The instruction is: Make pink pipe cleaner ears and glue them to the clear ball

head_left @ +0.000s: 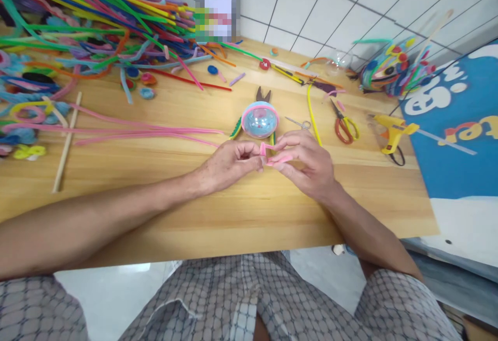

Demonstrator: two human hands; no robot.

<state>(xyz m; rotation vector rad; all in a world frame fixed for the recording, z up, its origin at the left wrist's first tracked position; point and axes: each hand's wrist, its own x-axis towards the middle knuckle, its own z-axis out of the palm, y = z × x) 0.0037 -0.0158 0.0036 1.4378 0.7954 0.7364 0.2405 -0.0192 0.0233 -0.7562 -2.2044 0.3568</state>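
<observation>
Head view: left hand (229, 164) and right hand (309, 164) meet low over the light wooden surface (233, 216). Both sets of fingers are pinched tight on a short pink fuzzy pipe cleaner piece (274, 155), which is bent into a small loop between them. Just behind sits a clear plastic ball with pink rim (260, 119). The piece looks feather-light, soft pile over thin wire; it probably bends easily and keeps its shape. Best pinched right beside the bend.
</observation>
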